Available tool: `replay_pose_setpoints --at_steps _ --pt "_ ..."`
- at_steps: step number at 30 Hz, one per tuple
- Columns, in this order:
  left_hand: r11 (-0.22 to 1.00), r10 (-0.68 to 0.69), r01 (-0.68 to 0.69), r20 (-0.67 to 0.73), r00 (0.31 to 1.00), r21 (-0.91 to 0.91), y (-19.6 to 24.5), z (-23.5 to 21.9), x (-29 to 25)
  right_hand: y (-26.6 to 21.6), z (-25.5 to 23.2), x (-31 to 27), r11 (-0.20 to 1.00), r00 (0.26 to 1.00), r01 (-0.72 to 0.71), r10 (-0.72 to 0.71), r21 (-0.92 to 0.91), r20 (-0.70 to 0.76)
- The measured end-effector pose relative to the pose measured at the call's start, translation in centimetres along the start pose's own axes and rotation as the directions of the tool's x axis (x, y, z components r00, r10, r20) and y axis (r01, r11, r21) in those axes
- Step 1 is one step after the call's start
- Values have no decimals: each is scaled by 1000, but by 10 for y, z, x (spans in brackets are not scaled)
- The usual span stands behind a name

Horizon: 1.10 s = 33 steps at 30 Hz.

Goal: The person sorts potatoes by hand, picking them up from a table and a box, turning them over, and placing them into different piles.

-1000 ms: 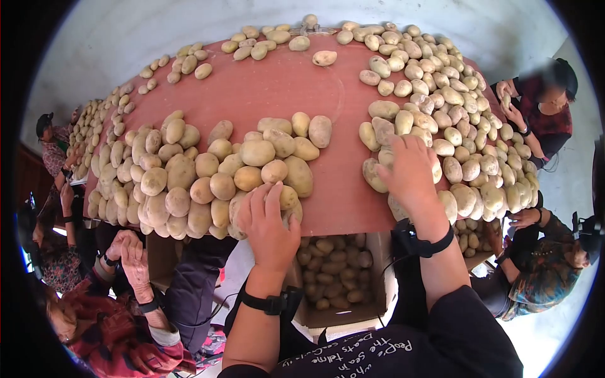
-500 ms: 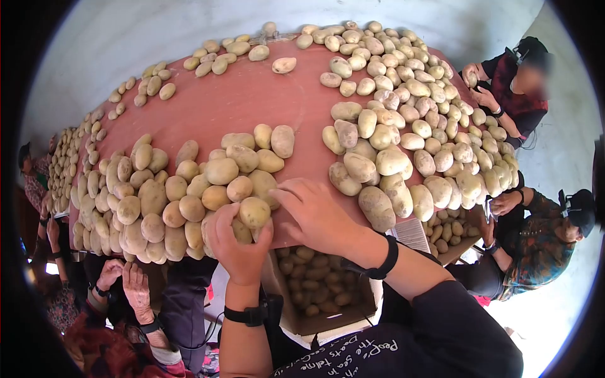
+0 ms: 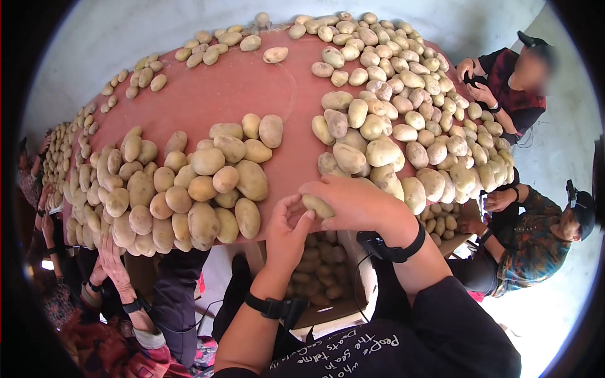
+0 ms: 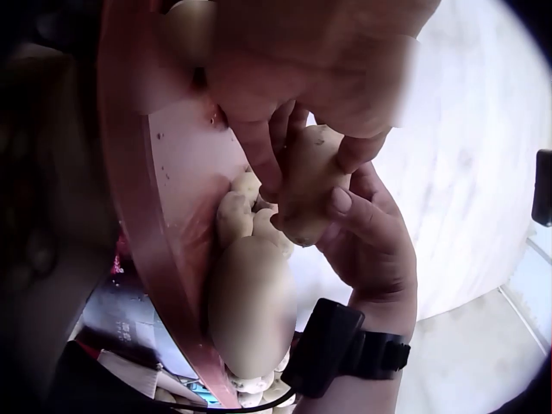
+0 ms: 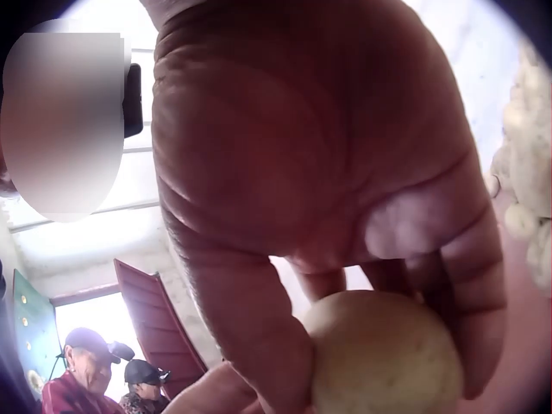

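Note:
Over the table's near edge, both hands meet on one yellowish potato [image 3: 318, 206]. My right hand [image 3: 362, 201] grips it from above, thumb on one side and fingers on the other, as the right wrist view shows with the potato [image 5: 384, 354] below the palm. From the other side my left hand [image 3: 287, 236] holds its lower end; in the left wrist view the left thumb [image 4: 349, 207] presses on the potato [image 4: 312, 185]. A heap of potatoes [image 3: 201, 223] lies just left of the hands. Another potato heap [image 3: 384, 151] lies beyond the right hand.
More potatoes line the far edge of the red table [image 3: 233, 82]. Under the near edge stands a cardboard box [image 3: 334, 310] holding potatoes. People work at both sides; another person's hands [image 3: 113, 268] touch the left heap. A second potato box [image 3: 463, 242] stands at right.
My right hand has come from the right heap across to the left hand. My left hand has moved off the left heap's edge toward the right, and both now hold a potato between them.

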<state>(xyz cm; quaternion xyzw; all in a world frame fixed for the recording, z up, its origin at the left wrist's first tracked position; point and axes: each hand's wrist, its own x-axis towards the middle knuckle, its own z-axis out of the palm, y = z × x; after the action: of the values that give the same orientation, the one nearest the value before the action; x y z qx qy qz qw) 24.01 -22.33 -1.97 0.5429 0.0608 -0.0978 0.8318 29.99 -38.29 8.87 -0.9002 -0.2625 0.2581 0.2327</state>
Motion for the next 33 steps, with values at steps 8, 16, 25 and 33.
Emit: replay_pose_setpoints --at_steps 8,16,25,33 --pt "568 252 -269 147 957 778 -19 28 2 18 -11 -24 999 946 24 -34 -36 -323" --pt "566 312 -320 162 936 760 -29 33 13 34 -29 -24 996 877 -71 40 -46 -479" --pt "523 361 -367 190 913 770 -25 26 13 40 -22 -12 981 822 -99 -14 -167 -569" --pt "147 599 -414 253 760 898 27 -7 -3 4 -1 15 990 872 83 -128 -114 -473"
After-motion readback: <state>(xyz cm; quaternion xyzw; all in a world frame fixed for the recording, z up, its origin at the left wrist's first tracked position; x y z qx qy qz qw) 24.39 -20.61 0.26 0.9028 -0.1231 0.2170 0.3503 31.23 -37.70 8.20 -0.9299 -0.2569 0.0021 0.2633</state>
